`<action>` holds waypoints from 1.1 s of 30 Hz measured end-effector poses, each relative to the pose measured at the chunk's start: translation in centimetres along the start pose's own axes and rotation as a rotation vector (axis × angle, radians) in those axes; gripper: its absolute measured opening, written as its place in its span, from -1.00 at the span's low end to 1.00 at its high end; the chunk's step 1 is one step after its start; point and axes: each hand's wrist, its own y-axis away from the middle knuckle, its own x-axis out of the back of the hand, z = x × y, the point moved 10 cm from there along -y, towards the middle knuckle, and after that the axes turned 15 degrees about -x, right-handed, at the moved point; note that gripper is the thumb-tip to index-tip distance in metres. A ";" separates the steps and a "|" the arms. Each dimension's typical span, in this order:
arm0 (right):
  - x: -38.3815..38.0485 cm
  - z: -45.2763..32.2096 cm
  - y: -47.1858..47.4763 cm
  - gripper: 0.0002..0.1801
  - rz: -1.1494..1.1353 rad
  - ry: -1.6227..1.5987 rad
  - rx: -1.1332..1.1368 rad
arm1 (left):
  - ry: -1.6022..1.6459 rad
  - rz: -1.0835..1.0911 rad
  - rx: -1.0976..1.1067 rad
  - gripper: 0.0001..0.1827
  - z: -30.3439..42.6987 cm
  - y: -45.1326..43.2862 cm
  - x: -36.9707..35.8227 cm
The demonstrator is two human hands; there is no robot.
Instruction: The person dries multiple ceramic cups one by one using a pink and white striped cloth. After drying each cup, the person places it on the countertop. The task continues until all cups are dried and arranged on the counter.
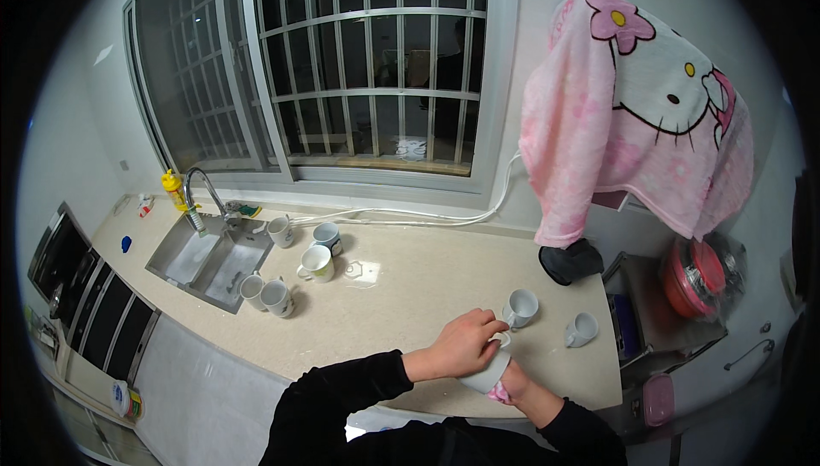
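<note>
A white mug point(485, 374) is between my hands above the counter's front edge. My left hand point(462, 343) grips its base and handle side from above. My right hand point(517, 386) is at the mug's mouth, its fingers hidden inside, with a pink-and-white cloth point(499, 393) bunched at the rim. Just beyond my hands stands another white mug point(521, 308), and a further mug point(582, 330) stands to the right. Several more mugs are near the sink, among them a white one with a green pattern point(316, 264) and a light blue one point(328, 236).
A double-basin steel sink point(211, 261) with a curved faucet point(200, 174) lies at the left. A yellow bottle point(172, 187) and a green-yellow sponge point(248, 210) stand behind it. Water wets the counter point(410, 274) near the mugs. A pink blanket point(576, 120) hangs at the right above a black cloth item point(570, 262).
</note>
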 end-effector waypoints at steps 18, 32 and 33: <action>1.3 0.6 -1.2 -0.84 0.276 0.165 -0.063 | -0.204 0.182 -0.308 -0.76 3.4 0.8 0.8; 0.0 -2.1 1.5 -0.77 0.242 1.092 0.074 | 0.208 0.171 0.394 -0.77 -5.4 2.9 -3.2; 1.5 -1.4 1.9 -0.76 0.242 0.927 -0.155 | 0.247 0.185 0.483 -0.78 -6.4 3.6 -3.2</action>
